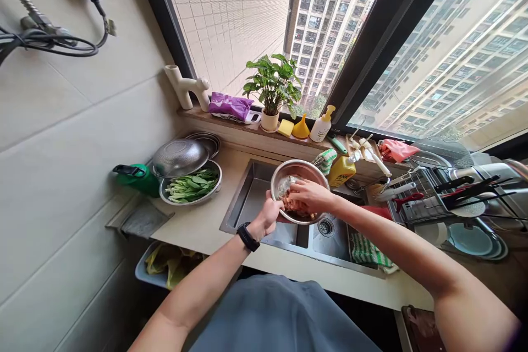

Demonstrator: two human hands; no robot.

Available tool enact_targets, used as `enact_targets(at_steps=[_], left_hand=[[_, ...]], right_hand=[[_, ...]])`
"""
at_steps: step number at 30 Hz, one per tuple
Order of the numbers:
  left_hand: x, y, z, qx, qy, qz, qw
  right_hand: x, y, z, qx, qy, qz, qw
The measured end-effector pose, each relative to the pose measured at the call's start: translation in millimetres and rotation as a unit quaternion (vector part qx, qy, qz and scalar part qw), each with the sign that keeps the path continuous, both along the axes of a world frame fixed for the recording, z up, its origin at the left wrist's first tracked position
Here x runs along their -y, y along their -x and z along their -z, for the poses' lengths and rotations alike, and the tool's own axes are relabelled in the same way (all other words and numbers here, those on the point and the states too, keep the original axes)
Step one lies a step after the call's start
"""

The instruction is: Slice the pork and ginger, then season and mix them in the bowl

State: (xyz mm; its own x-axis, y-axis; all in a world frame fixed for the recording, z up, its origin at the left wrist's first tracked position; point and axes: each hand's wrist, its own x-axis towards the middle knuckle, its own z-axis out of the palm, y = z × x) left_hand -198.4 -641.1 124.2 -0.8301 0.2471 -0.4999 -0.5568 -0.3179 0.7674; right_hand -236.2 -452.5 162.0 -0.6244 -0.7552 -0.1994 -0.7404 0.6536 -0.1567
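Looking down from the head camera, we see a steel mixing bowl (299, 171) held over the sink (251, 198), with pink chopped meat (296, 206) inside. Our right hand (311, 197) is closed on the meat, its fingers sunk into the mixture, while our left hand (268, 217) sits half closed at the bowl's near rim, its hold hard to tell. The meat lies wet and clumped, and leafy greens (192, 187) remain in a steel bowl (216, 179) on the desk (198, 231), a mesh strainer (179, 157) tilted over them. A yellow bottle (341, 171) stands just behind the mixing bowl, and a knife rack (424, 198) crowds the right side.
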Motion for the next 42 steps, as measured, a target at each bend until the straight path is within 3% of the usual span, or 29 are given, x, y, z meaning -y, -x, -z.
enact_targets(at_steps=[2, 4, 6, 9, 11, 15, 19, 22, 24, 25, 27, 31, 34, 39, 42], left_hand=[[1.4, 1.1, -3.0, 0.013, 0.002, -0.004, 1.0], [1.1, 0.5, -4.1, 0.015, 0.009, -0.007, 1.0], [-0.9, -0.8, -3.5, 0.005, 0.012, -0.017, 1.0], [-4.6, -2.2, -1.3, -0.031, 0.008, -0.021, 0.999], [-6.1, -3.2, 0.6, -0.049, 0.008, -0.019, 0.999], [-6.4, -6.1, 5.0, -0.044, 0.012, 0.0, 0.999], [-6.0, -3.6, 4.0, -0.024, 0.017, 0.014, 0.999], [-4.2, 1.6, 1.9, -0.026, 0.019, 0.013, 0.999], [-1.9, 3.3, 3.5, -0.018, 0.021, 0.013, 1.0], [-0.8, 3.1, 5.3, -0.011, 0.022, 0.011, 1.0], [0.4, 0.7, 9.6, 0.0, 0.023, 0.001, 1.0], [-1.9, -6.7, 13.2, -0.023, 0.015, -0.028, 0.999], [-3.8, -8.7, 10.5, -0.042, -0.002, -0.021, 0.999], [-5.4, -3.7, 6.8, -0.026, 0.024, 0.022, 0.999], [-7.3, -1.3, 6.1, -0.032, 0.024, 0.022, 0.999]], right_hand=[[-8.8, -2.1, -5.9, 0.039, 0.027, -0.025, 0.999], [-10.6, -4.3, -5.4, 0.065, 0.054, 0.017, 0.996], [-5.1, -6.7, 1.4, 0.062, 0.055, 0.126, 0.989], [8.8, -10.7, 17.8, 0.014, -0.001, 0.313, 0.95], [14.6, -12.1, 27.5, -0.008, -0.034, 0.361, 0.932], [11.7, -6.4, 29.8, 0.004, -0.055, 0.314, 0.948], [6.0, 4.7, 11.9, -0.047, -0.036, 0.258, 0.964], [2.8, 7.7, -1.0, -0.032, 0.049, 0.109, 0.992], [-1.4, 5.8, -4.3, 0.043, 0.115, 0.01, 0.992], [-3.6, 3.8, -3.6, 0.065, 0.137, -0.001, 0.988], [-6.3, -2.2, 3.0, 0.063, 0.133, 0.057, 0.987], [0.6, -15.1, 28.5, 0.011, -0.022, 0.265, 0.964], [6.5, -14.9, 38.4, -0.032, -0.074, 0.339, 0.937], [4.3, 1.3, 14.4, -0.055, -0.038, 0.271, 0.96], [5.1, 2.1, -4.8, -0.051, 0.045, 0.159, 0.985]])
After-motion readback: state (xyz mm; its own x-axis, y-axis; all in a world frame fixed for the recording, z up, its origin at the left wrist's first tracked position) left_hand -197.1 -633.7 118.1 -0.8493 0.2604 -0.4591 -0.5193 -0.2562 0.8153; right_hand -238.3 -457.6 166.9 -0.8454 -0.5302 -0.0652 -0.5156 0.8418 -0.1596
